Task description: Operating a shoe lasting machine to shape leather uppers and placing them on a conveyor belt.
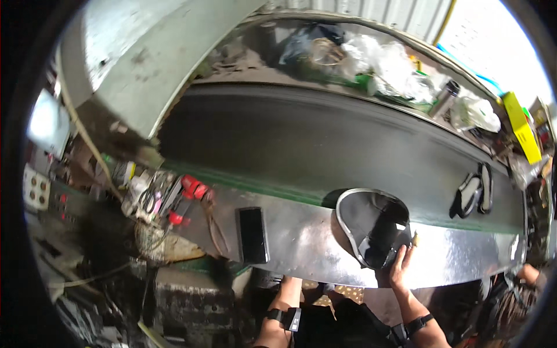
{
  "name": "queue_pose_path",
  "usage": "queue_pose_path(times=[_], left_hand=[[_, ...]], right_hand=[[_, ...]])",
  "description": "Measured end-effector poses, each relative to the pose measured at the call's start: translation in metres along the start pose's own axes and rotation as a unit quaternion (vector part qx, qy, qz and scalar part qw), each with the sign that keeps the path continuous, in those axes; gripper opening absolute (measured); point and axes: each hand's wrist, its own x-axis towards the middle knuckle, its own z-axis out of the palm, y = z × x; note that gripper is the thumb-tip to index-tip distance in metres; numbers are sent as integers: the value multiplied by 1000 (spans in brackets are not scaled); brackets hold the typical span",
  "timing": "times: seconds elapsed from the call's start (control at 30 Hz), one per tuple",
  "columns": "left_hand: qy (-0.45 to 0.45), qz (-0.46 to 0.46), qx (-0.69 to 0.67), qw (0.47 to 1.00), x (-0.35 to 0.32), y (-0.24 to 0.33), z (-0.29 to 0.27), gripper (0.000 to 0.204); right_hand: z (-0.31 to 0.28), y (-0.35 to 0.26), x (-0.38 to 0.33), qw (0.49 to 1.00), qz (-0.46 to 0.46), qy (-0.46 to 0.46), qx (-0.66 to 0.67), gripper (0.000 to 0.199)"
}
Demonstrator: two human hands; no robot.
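A black, hollow, bowl-shaped piece with a pale rim (355, 227) sits tilted on the shiny metal ledge, its opening facing up. It overlaps the front edge of the dark conveyor belt (301, 136). My right hand (400, 265) grips its near right rim, thumb and fingertips against the edge. My left hand (292, 283) is low by the ledge's front edge, its fingers hidden beneath. A black smartphone (252, 235) lies flat on the ledge, left of the piece. Two black-and-white shoe parts (469, 194) rest on the belt at the right.
A red-handled tool (194, 188) and a heap of cables and small items (152, 196) are at the ledge's left end. Plastic bags (394, 69) and a metal flask (445, 98) stand on the far shelf. A pale machine housing (145, 64) rises at left. Another person's hand (528, 274) shows at right.
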Motion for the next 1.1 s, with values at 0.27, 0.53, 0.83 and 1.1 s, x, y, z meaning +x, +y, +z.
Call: queue_pose_path(times=[0.27, 0.53, 0.83, 1.1], left_hand=[[45, 26, -24, 998, -31, -8, -32, 31], [45, 32, -22, 998, -17, -4, -20, 32], [43, 26, -19, 999, -9, -3, -11, 33], [42, 23, -19, 999, -9, -1, -5, 33]], right_hand=[[-1, -21, 2, 991, -69, -14, 116, 55], [4, -4, 2, 999, -9, 6, 48, 66], [-3, -42, -2, 993, -71, 27, 87, 51], [5, -21, 6, 987, -98, 26, 128, 51]])
